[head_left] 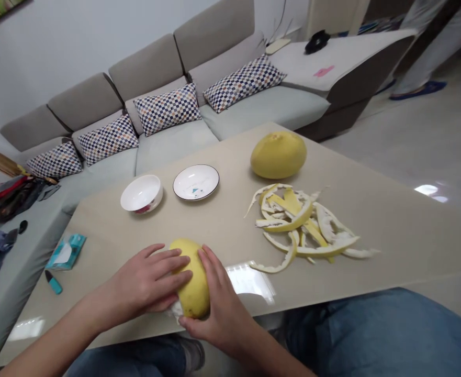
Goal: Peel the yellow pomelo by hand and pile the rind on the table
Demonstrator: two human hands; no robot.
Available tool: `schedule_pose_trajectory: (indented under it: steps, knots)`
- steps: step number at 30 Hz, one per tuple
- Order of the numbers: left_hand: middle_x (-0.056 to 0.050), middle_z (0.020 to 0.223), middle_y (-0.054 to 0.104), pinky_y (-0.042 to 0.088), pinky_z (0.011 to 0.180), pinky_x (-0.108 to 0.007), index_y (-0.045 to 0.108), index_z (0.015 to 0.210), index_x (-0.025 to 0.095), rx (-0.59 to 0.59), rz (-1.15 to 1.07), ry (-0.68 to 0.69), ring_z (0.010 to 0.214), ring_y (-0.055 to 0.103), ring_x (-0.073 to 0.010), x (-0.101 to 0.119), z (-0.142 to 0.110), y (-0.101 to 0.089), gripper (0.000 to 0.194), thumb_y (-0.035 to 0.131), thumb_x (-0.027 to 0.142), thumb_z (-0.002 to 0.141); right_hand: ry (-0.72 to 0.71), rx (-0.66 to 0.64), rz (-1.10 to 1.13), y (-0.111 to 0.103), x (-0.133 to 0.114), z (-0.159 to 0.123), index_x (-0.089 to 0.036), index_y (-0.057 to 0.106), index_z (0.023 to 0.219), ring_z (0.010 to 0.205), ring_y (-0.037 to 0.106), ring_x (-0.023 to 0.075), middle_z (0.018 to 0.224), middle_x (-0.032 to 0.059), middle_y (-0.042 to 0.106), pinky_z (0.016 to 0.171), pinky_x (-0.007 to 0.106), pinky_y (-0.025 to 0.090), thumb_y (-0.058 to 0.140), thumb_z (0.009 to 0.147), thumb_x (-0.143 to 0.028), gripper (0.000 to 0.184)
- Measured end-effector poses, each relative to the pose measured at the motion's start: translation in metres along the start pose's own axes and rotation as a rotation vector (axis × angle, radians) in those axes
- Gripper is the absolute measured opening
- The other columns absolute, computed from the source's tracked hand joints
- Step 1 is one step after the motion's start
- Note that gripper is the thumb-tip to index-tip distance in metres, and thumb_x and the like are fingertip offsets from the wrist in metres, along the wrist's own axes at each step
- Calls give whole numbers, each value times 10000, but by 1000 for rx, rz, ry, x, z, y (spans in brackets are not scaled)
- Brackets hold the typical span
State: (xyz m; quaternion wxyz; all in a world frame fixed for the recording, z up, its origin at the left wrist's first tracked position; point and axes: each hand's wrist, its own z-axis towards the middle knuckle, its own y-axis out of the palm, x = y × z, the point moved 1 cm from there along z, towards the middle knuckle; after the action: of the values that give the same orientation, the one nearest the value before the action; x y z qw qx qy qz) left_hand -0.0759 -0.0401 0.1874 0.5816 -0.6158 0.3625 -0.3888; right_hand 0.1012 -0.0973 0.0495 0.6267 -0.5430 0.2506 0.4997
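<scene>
A yellow pomelo (195,293) is held between my two hands near the front edge of the table. My left hand (147,280) lies across its left side, fingers bent over the skin. My right hand (224,303) wraps round the right side, its thumb at the bottom. White pith shows at the lower left of the fruit, partly covered by my left hand. To the right lies a loose pile of yellow and white peel strips (304,225). Behind that pile sits a whole pomelo (278,155).
A white bowl (142,195) and a dark-rimmed plate (196,183) stand at the table's far side. At left lie a tissue pack (66,252) and a teal-handled tool (53,282). A sofa (167,141) runs behind the table. A person's legs (438,52) show at upper right.
</scene>
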Motion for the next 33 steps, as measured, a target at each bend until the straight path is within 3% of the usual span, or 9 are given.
schedule_pose_trajectory:
  steps: [5,10,15,23,26,30,33]
  knots:
    - [-99,1267,679,536,1025,-421,562,1302,203,70,191,108,1156,659,-245,-2,1,6,382,571,245,923,-5,-14,-19,0,-1,9,-201,50,1521,1461,192,407,1575,228,162,1139,609,304,802,617,-302,1180]
    - [-102,1191,717,605,925,-364,615,1208,177,195,228,80,1124,678,-252,-2,5,12,329,576,218,885,-57,64,-38,4,0,11,-184,11,1518,1444,221,420,1555,240,185,1120,614,328,753,619,-239,1167]
    - [-114,1172,724,600,937,-365,601,1200,170,303,198,69,1122,680,-247,-4,13,24,353,563,177,850,-12,89,-27,4,4,15,-170,40,1516,1432,250,417,1545,236,210,1114,602,341,724,615,-222,1132]
    - [-135,1163,719,568,980,-390,581,1219,150,353,67,64,1159,654,-246,-13,22,32,364,578,153,855,51,117,21,4,11,19,-181,67,1512,1430,269,384,1538,209,237,1131,574,335,724,608,-225,1118]
    - [-128,1230,680,525,1028,-413,571,1266,184,294,-147,-11,1207,612,-232,-16,23,29,373,578,165,893,79,120,33,1,13,17,-193,72,1512,1428,283,370,1538,194,249,1133,565,340,720,621,-234,1103]
    - [-115,1402,554,395,1134,-493,495,1375,273,192,-403,-149,1356,463,-266,-14,11,35,488,620,355,910,28,139,33,0,13,9,-193,77,1520,1437,269,373,1553,183,231,1132,562,349,707,622,-224,1097]
    - [-137,1567,326,295,1173,-567,358,1474,278,183,-512,-477,1456,293,-324,-7,-6,48,676,603,507,886,-41,156,11,3,10,-1,-182,77,1529,1441,250,389,1566,183,197,1123,575,355,694,605,-204,1111]
